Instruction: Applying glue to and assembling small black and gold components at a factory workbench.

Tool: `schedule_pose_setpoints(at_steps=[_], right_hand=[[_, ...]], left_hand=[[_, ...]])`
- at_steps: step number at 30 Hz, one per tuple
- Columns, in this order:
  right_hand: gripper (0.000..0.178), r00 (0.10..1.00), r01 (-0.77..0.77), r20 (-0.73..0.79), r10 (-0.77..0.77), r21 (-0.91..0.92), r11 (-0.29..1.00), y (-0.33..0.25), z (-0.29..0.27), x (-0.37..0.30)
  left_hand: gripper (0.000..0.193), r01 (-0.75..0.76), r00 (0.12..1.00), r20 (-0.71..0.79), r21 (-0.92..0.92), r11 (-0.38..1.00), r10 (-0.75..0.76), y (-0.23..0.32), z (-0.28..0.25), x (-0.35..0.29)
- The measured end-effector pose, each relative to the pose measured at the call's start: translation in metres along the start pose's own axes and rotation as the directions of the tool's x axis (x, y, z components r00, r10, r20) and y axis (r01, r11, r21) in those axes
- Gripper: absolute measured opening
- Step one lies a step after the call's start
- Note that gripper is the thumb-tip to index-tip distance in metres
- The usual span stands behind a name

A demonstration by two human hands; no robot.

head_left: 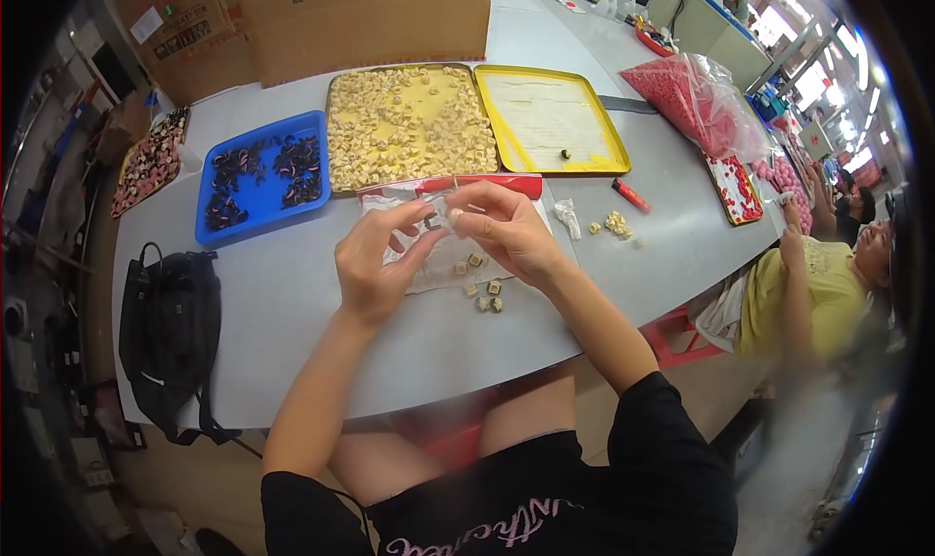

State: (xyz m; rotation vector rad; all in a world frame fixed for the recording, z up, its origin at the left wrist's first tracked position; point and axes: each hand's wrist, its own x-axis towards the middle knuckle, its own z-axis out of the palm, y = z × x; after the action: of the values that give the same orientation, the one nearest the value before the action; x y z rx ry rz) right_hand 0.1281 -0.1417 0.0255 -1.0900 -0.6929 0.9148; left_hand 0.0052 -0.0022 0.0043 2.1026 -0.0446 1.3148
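My left hand [375,259] and my right hand [511,233] are raised close together over a crumpled white sheet [424,281] on the table. Thumb and forefinger of the left pinch a small dark piece [430,222]. Opposite it, the right fingertips close on a small cream piece [455,216]. Exact shapes of both are too small to make out. Below the hands lie several small cream-and-dark cubes [494,287]. Beyond is a yellow tray [329,137] full of cream cubes, with a blue tray [314,210] of black pieces to its left.
Another yellow tray [612,157] has a pale liner and one small dark piece. A red marker-like stick [631,196] and loose cream pieces [617,225] lie at the right. A black bag [175,332] sits left, cardboard boxes [370,20] behind. A co-worker [808,293] sits right.
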Motion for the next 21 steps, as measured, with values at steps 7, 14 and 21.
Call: schedule_pose_setpoints(at_steps=[7, 14, 21], right_hand=[[0.018, 0.999, -0.03, 0.026, 0.028, 0.073, 0.997, 0.0056, -0.0015, -0.0001], [0.016, 1.0, 0.008, -0.007, -0.008, -0.007, 1.0, 0.0071, -0.0052, 0.0034], [0.015, 0.999, 0.006, -0.049, -0.01, -0.088, 0.996, 0.0087, -0.0055, 0.0032]], left_hand=[[0.041, -0.039, 0.999, 0.015, 0.004, 0.999, 0.039, 0.0002, -0.0001, 0.0001], [0.041, -0.028, 0.999, 0.024, 0.023, 0.999, 0.027, 0.0004, -0.0018, -0.0003], [0.041, -0.064, 0.998, 0.009, 0.031, 0.997, 0.064, 0.0012, 0.0008, 0.002]])
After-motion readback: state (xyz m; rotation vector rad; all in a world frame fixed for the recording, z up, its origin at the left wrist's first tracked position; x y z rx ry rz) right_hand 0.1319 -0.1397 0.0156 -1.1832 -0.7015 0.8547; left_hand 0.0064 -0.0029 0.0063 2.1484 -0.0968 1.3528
